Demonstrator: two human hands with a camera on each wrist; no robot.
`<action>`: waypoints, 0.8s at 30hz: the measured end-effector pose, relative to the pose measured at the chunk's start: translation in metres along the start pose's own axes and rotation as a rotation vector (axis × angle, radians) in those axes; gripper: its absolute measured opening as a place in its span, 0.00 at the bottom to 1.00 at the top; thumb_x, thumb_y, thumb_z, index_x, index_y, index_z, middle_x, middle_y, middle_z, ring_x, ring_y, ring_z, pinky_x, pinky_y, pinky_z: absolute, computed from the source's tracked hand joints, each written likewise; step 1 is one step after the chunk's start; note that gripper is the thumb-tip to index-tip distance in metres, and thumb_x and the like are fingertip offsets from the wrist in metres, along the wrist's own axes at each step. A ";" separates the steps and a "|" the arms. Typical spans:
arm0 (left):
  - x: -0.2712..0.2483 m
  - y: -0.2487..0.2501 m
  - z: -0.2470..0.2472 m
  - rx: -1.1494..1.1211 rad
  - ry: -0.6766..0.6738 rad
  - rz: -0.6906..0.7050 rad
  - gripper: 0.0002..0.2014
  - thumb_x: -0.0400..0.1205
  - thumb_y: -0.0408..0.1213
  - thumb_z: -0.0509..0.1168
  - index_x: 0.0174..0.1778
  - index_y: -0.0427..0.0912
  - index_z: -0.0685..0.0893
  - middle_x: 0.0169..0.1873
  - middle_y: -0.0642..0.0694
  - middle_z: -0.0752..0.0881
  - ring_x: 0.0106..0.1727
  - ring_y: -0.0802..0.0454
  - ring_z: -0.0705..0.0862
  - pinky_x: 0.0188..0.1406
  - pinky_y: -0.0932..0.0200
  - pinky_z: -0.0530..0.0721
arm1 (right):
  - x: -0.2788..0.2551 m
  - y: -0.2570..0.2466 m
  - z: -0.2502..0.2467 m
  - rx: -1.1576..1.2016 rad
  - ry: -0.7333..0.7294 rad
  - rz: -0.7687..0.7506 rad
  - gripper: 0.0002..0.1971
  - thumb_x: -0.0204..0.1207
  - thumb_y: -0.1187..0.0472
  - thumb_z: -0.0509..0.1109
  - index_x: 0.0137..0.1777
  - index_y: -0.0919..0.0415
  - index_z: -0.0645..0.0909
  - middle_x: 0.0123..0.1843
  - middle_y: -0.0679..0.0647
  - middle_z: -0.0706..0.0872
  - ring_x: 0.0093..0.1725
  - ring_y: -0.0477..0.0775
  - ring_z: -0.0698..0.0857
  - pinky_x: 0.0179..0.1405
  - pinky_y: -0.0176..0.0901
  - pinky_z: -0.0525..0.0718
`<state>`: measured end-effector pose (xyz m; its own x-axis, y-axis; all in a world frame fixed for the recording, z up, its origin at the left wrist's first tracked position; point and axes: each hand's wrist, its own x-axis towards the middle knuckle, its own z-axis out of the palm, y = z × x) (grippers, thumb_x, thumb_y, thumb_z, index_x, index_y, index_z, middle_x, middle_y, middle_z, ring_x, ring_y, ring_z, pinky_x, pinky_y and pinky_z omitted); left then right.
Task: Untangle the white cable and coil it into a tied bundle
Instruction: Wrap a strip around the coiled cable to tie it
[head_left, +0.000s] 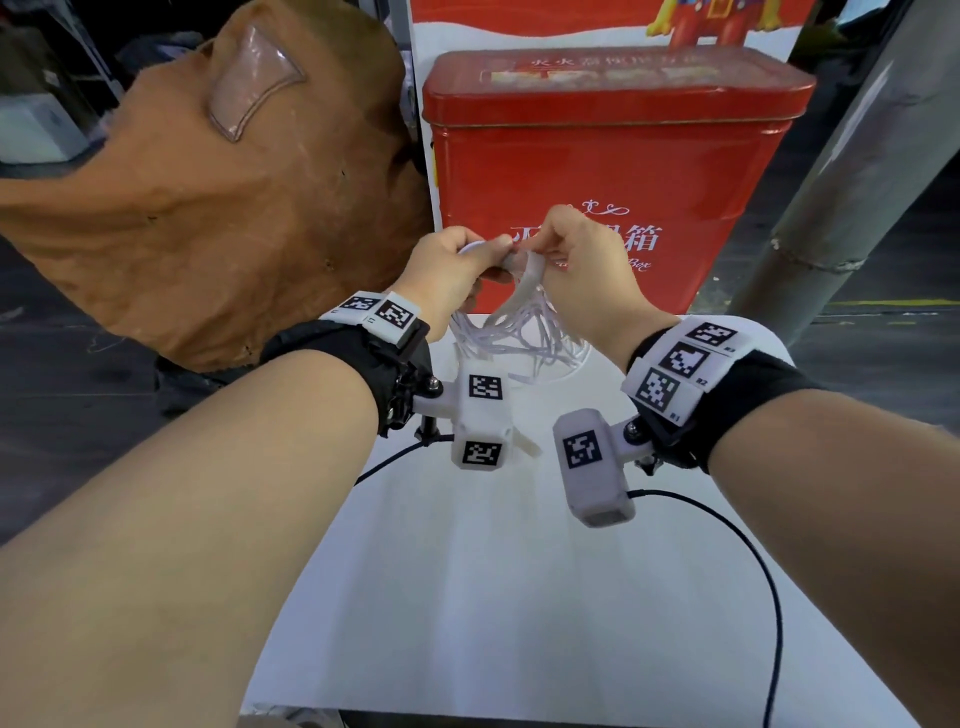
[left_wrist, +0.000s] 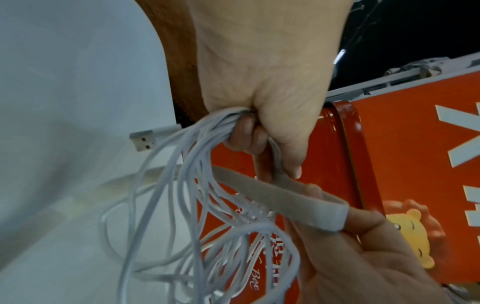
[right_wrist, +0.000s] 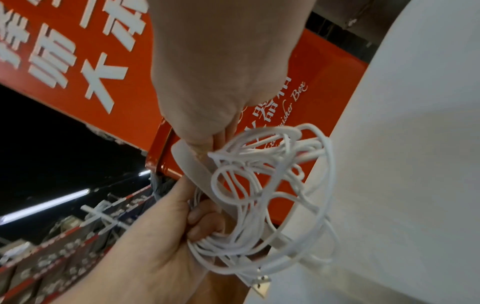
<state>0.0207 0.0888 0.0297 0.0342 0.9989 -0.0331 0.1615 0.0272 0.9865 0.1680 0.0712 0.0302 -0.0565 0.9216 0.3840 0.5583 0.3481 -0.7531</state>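
Note:
The white cable (head_left: 519, 335) hangs as a loose bunch of loops above the white table (head_left: 467, 597). My left hand (head_left: 460, 257) grips the top of the loops in its fist (left_wrist: 244, 127). A USB plug (left_wrist: 141, 140) sticks out beside that fist and also shows in the right wrist view (right_wrist: 262, 288). A flat whitish strap (left_wrist: 275, 192) runs from the gripped bunch to my right hand (head_left: 574, 249). The right thumb and fingers pinch the strap's free end (right_wrist: 185, 156). The hands are close together, almost touching. The loops (right_wrist: 272, 185) look uneven and cross one another.
A red tin box (head_left: 597, 171) stands right behind the hands at the table's far edge. A brown fabric bag (head_left: 218, 208) is at the left. A grey pole (head_left: 841, 197) slants at the right. Black wrist-camera leads (head_left: 758, 561) trail over the table.

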 end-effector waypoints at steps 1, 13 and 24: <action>0.000 0.000 0.000 0.025 -0.029 0.008 0.12 0.82 0.42 0.68 0.37 0.41 0.76 0.36 0.40 0.86 0.21 0.54 0.67 0.18 0.66 0.66 | 0.000 0.000 -0.002 0.029 0.025 0.029 0.19 0.74 0.67 0.72 0.31 0.48 0.68 0.32 0.46 0.83 0.31 0.39 0.79 0.32 0.32 0.78; -0.014 0.014 0.010 0.321 -0.245 0.082 0.04 0.80 0.38 0.71 0.49 0.50 0.84 0.37 0.48 0.83 0.36 0.51 0.79 0.30 0.60 0.77 | -0.003 0.008 -0.016 0.454 0.130 0.402 0.11 0.77 0.72 0.68 0.41 0.57 0.72 0.37 0.59 0.87 0.30 0.53 0.88 0.30 0.45 0.88; -0.021 0.026 0.015 0.128 -0.321 -0.028 0.03 0.78 0.37 0.71 0.40 0.48 0.84 0.25 0.50 0.81 0.19 0.59 0.63 0.17 0.67 0.57 | -0.006 0.020 -0.025 0.307 -0.003 0.679 0.11 0.78 0.64 0.69 0.35 0.56 0.74 0.33 0.52 0.80 0.30 0.50 0.80 0.25 0.33 0.80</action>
<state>0.0389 0.0684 0.0540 0.3332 0.9341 -0.1283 0.2880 0.0288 0.9572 0.1998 0.0681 0.0261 0.2157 0.9513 -0.2203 0.2146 -0.2663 -0.9397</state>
